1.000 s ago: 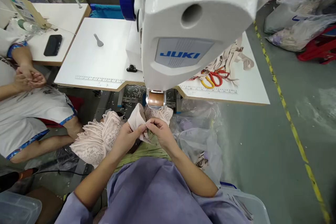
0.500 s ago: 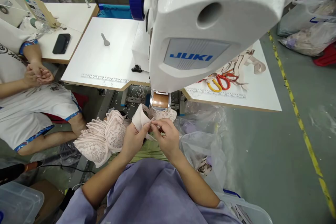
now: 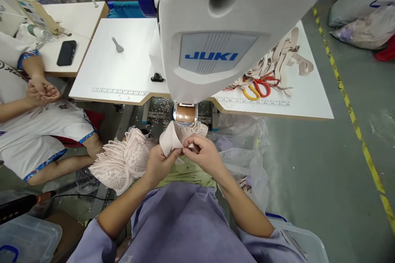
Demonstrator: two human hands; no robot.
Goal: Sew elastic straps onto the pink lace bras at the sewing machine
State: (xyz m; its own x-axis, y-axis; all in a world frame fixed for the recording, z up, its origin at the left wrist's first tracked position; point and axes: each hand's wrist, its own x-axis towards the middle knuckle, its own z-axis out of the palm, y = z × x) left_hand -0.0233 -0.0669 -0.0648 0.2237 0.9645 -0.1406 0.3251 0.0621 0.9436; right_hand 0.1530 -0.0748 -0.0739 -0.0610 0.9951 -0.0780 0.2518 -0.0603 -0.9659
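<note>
My left hand (image 3: 159,163) and my right hand (image 3: 205,154) meet just below the head of a white JUKI sewing machine (image 3: 228,28). Both pinch a pale pink fabric piece (image 3: 170,139), a smooth cup with lace behind it, fingertips touching at its edge. The fabric sits right under the machine's brown foot plate (image 3: 185,114). To the left of my left hand, a pile of pink lace pieces (image 3: 121,162) hangs beside my lap.
The white table (image 3: 123,74) carries a grey spoon-like tool (image 3: 117,45) at left, red and yellow scissors (image 3: 256,88) and beige straps (image 3: 284,59) at right. Another person sits at far left with clasped hands (image 3: 41,92). Plastic bags (image 3: 243,160) lie at my right.
My hands and the pink fabric have stayed under the machine foot, shifting slightly up and right. My fingertips have closed tighter on the fabric's edge. The view moved a little.
</note>
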